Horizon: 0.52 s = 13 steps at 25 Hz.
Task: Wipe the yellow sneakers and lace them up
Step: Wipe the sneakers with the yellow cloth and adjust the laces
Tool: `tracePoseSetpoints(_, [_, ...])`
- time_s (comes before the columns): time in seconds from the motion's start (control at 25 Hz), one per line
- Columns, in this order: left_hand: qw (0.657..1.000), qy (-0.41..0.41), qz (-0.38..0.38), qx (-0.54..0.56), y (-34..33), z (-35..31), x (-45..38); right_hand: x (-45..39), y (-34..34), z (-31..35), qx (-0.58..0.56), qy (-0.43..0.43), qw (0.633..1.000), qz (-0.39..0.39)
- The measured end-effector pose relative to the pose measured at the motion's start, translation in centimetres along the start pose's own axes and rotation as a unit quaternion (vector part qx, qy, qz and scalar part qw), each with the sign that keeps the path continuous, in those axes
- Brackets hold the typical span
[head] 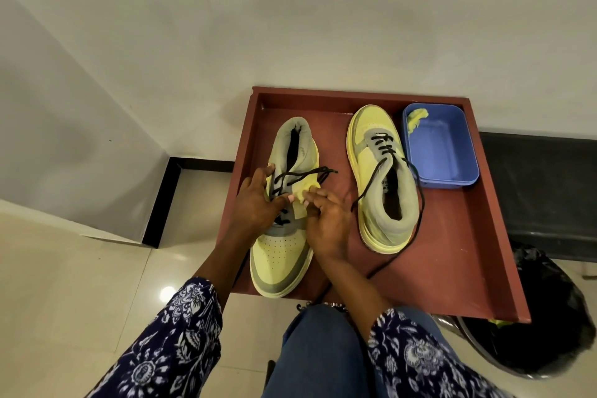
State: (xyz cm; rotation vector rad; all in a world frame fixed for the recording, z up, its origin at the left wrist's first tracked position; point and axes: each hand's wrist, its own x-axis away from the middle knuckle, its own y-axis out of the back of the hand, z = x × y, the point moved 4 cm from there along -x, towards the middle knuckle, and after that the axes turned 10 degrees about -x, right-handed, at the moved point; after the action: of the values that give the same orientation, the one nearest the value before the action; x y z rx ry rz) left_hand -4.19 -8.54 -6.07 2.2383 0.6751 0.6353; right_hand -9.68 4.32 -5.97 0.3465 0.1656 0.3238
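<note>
Two yellow and grey sneakers lie in a red-brown tray (465, 236). The near sneaker (281, 255) points its toe toward me; its black lace (303, 173) runs loosely across the tongue. My left hand (255, 200) grips that shoe's left side at the eyelets. My right hand (326, 216) pinches the shoe's yellow eyelet flap beside the lace. The other sneaker (381, 178) lies to the right with its toe away from me, partly laced, and its black lace trails off the tray's front edge.
A blue plastic tub (452, 158) with a yellow cloth (415, 119) in it stands at the tray's back right. A black bin bag (549, 310) sits on the floor at the right. White wall behind, glossy tile floor at left, my knee below.
</note>
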Motion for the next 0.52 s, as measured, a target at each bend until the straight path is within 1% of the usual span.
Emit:
tracePoseSetpoints(0.08, [1.000,0.005,0.003,0.001,0.0,-0.1,0.0,-1.8,-0.2,0.4,-0.005,-0.031,0.999,-0.016])
tracePoseSetpoints(0.16, [1.000,0.006,0.005,0.005,0.1,-0.1,-0.1,-2.9,-0.5,0.9,-0.002,-0.024,0.999,-0.032])
tracePoseSetpoints(0.2, [1.000,0.004,0.006,0.008,0.0,0.0,-0.1,-2.8,-0.5,1.2,0.007,-0.006,0.999,-0.033])
tracePoseSetpoints(0.28, [1.000,0.001,0.005,0.007,-0.1,0.3,-0.2,-1.7,-0.7,1.1,0.030,0.061,0.998,-0.013])
tracePoseSetpoints(0.32, [1.000,0.001,0.004,0.004,-0.1,0.4,-0.3,-0.8,-0.9,0.9,0.030,0.088,0.996,0.012])
tracePoseSetpoints(0.4, [1.000,0.005,0.011,0.013,-0.2,0.6,-0.3,0.7,-1.0,0.1,0.029,0.094,0.994,0.050])
tracePoseSetpoints(0.52, [0.999,0.009,0.018,0.040,-0.2,0.6,-0.2,2.1,-0.8,-0.9,0.028,0.075,0.996,0.047])
